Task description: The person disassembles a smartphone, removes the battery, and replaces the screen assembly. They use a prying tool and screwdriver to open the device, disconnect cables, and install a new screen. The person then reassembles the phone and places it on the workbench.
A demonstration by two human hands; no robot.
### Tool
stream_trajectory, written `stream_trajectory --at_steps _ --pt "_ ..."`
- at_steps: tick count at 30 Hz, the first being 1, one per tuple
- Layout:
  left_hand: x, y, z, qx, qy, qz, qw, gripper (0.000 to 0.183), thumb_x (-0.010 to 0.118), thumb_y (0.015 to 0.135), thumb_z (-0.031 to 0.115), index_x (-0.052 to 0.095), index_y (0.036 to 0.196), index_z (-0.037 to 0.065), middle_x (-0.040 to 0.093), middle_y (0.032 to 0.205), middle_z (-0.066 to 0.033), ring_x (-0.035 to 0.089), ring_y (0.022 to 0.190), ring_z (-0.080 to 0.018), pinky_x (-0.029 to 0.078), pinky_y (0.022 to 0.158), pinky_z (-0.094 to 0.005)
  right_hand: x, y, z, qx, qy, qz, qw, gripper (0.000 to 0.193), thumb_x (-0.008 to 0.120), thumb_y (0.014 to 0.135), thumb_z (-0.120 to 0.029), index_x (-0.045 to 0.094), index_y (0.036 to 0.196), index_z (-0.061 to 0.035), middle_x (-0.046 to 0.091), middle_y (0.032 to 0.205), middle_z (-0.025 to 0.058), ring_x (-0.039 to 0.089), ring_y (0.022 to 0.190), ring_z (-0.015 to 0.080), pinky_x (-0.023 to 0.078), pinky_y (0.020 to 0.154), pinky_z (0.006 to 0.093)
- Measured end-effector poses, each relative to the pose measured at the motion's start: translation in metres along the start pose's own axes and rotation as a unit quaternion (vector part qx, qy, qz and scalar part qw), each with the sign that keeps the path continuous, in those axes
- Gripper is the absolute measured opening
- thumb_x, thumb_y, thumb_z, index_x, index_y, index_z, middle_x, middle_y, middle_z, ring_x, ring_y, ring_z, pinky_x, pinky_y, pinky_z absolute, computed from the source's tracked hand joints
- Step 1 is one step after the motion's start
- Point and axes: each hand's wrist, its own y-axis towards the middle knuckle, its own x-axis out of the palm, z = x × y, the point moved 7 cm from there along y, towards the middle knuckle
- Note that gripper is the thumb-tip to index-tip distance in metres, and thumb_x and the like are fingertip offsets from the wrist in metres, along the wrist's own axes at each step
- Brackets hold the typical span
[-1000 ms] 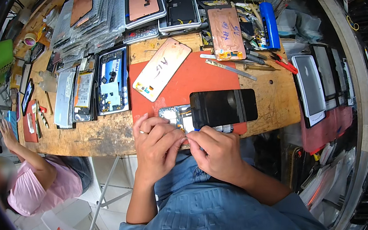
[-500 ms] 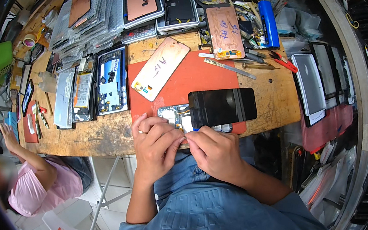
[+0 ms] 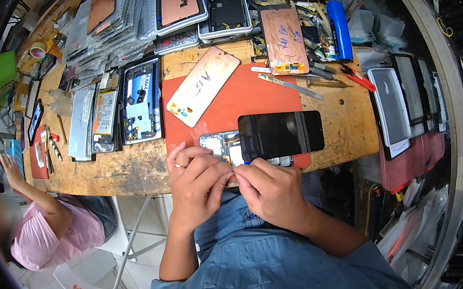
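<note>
At the near edge of the bench, an opened phone body point(image 3: 213, 141) with bare inner parts lies on a red mat point(image 3: 234, 100). A black phone screen point(image 3: 281, 133) rests slantwise over its right part. Just in front of that body, my left hand point(image 3: 197, 178) is closed, thumb and fingers bent together. Opposite it, my right hand point(image 3: 275, 191) is closed too, its fingertips pinched and meeting the left fingertips. What sits between them is too small to make out. A bit of blue shows by the right fingers.
A pale screen panel point(image 3: 203, 86) and a metal strip tool point(image 3: 290, 86) lie farther back. Red-handled pliers point(image 3: 358, 79) sit at right. Several phone bodies point(image 3: 139, 101) and wrapped panels point(image 3: 117, 18) crowd the left. A co-worker in a pink shirt point(image 3: 61, 233) sits at lower left.
Both hands keep nearly the same pose and place. The whole view has shifted very slightly; nothing else has visibly moved.
</note>
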Motion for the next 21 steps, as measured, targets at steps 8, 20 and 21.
stream_trajectory --at_steps 8,20,21 --pt "-0.0006 -0.0006 -0.0017 0.007 0.009 -0.002 1.000 0.013 0.086 0.088 0.014 0.081 0.099 0.016 0.073 0.102 0.0011 0.067 0.111 -0.0264 0.039 0.117 -0.0526 -0.0009 0.0023 -0.0012 -0.008 0.000 -0.002 1.000 0.015 0.080 0.094 -0.008 0.073 0.107 -0.0058 0.064 0.084 0.0079 0.071 0.064 0.0281 0.056 0.056 0.0401" --pt "-0.0031 -0.0026 0.0026 -0.005 -0.003 -0.001 1.000 0.010 0.085 0.087 0.011 0.080 0.095 0.013 0.072 0.096 -0.0012 0.068 0.109 -0.0289 0.038 0.119 -0.0534 -0.0016 -0.0009 -0.0048 -0.008 -0.004 -0.003 1.000 0.015 0.081 0.092 -0.008 0.073 0.104 -0.0056 0.064 0.084 0.0079 0.071 0.063 0.0279 0.054 0.055 0.0398" --pt "-0.0033 -0.0047 0.0019 -0.007 0.000 -0.002 1.000 0.010 0.085 0.087 0.011 0.080 0.095 0.013 0.072 0.096 -0.0011 0.068 0.109 -0.0288 0.038 0.119 -0.0534 -0.0005 -0.0011 -0.0055 -0.009 0.000 -0.001 1.000 0.015 0.081 0.092 -0.008 0.073 0.104 -0.0056 0.064 0.084 0.0078 0.071 0.063 0.0279 0.054 0.055 0.0398"
